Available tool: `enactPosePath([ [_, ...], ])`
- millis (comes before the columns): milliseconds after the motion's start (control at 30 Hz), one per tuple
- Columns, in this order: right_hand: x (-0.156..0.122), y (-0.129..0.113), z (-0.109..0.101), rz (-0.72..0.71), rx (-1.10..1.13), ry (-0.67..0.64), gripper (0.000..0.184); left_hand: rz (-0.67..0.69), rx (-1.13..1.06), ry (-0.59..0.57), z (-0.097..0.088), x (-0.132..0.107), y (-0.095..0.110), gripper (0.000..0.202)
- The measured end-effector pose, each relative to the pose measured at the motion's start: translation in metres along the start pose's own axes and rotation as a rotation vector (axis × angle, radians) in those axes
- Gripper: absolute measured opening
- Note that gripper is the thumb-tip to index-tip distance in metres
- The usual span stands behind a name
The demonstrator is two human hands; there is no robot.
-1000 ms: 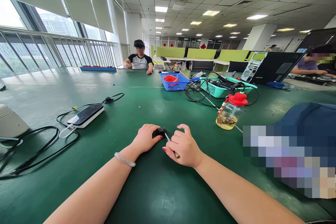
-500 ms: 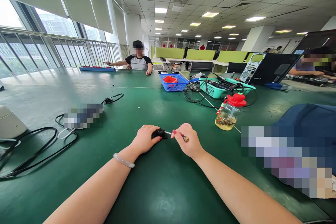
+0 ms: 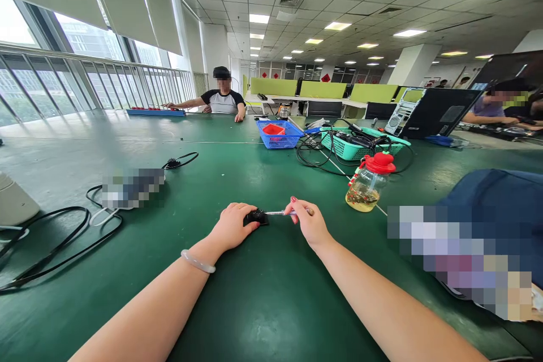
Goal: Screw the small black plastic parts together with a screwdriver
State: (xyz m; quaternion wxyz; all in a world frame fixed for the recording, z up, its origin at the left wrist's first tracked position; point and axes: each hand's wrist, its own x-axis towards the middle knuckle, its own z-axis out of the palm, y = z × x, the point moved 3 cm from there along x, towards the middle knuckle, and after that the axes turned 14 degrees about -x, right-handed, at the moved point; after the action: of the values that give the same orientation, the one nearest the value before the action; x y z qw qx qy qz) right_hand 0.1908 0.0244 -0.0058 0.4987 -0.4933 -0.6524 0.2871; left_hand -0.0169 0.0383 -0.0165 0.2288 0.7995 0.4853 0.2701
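Note:
A small black object lies on the green tabletop; its exact kind cannot be made out. Wrapped round its left side is my left hand, with the thumb pressing its near edge and a pale bangle on the wrist. My right hand pinches a slim screwdriver by its handle between thumb and fingers. The shaft lies nearly level and points left. Its tip meets the right side of the black object, though the exact contact point is too small to see.
A bottle with a red lid stands at right, near a dark blue bag. Beyond are a blue basket and a teal basket with tangled cables. Black cables lie at left. A person sits across the table.
My right hand has moved slightly right and its fingers have shifted on the screwdriver, so more of the shaft shows. My left hand keeps its grip on the black object.

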Motion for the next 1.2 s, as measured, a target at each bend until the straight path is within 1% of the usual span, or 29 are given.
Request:
enactPosePath([
  [100,-0.005,-0.007,-0.001,-0.072,-0.063,-0.01,0.052,-0.001,0.003,0.002,0.0,0.0,0.001,0.034],
  [167,-0.009,-0.014,-0.001,-0.161,-0.137,-0.014,0.049,-0.005,0.006,0.005,0.0,-0.001,0.002,0.034],
  [233,-0.013,-0.024,-0.001,-0.298,-0.24,-0.021,0.046,-0.005,0.01,0.004,0.0,-0.001,0.003,0.034],
  [433,-0.027,-0.045,0.008,-0.801,-0.612,-0.054,0.036,0.002,0.021,0.014,0.0,-0.002,0.003,0.034],
  [500,-0.031,-0.049,0.013,-0.924,-0.687,-0.06,0.034,0.001,0.023,0.018,0.0,-0.002,0.003,0.034],
  [600,-0.037,-0.052,0.018,-1.056,-0.762,-0.065,0.034,0.0,0.027,0.019,0.001,-0.002,0.003,0.034],
  [667,-0.039,-0.053,0.021,-1.103,-0.806,-0.069,0.035,0.0,0.029,0.021,0.001,-0.002,0.003,0.034],
  [767,-0.039,-0.053,0.022,-1.113,-0.847,-0.064,0.035,-0.005,0.031,0.024,0.001,-0.002,0.003,0.034],
  [967,-0.038,-0.053,0.021,-1.126,-0.815,-0.032,0.035,-0.001,0.032,0.026,0.003,-0.002,0.001,0.034],
  [1200,-0.039,-0.054,0.021,-1.138,-0.809,-0.033,0.034,0.003,0.027,0.029,0.002,-0.002,0.001,0.032],
])
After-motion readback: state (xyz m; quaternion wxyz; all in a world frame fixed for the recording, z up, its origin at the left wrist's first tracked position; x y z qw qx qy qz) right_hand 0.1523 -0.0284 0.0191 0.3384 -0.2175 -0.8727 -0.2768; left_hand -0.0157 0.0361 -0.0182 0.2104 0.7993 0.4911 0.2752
